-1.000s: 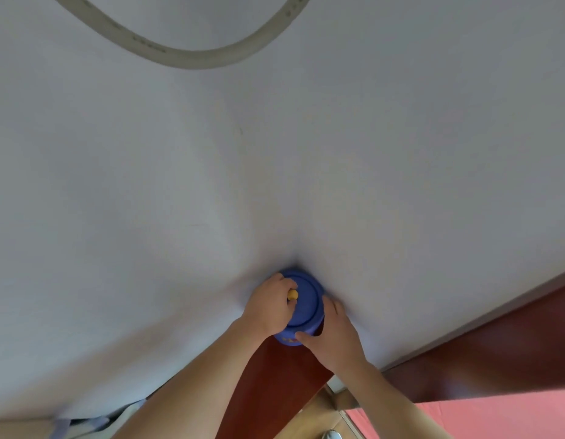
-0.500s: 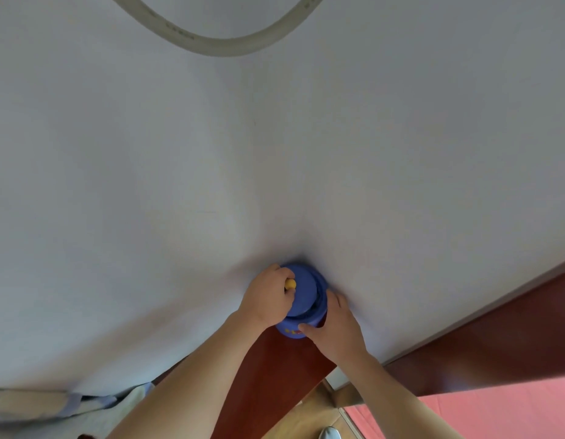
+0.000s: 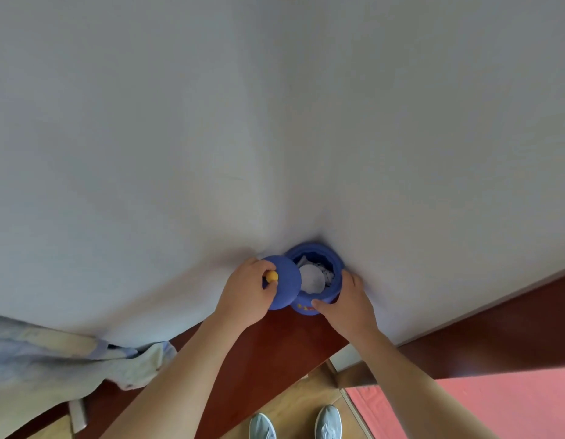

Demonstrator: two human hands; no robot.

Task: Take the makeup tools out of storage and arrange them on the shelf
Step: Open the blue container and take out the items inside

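A dark red-brown wooden shelf (image 3: 265, 350) runs into the corner of the white walls. A blue jar (image 3: 336, 274) stands at its far end, against the wall. A crumpled pale cloth (image 3: 53, 359) lies on its left part.

One wide-angle camera sits on the person's head and looks forward and steeply down into a corner. The white wall (image 3: 179, 122), bowed by the lens, fills the upper three quarters of the frame. The blue pot (image 3: 336, 270) lies near, lower centre; the shoes (image 3: 328, 421) show at the bottom edge.
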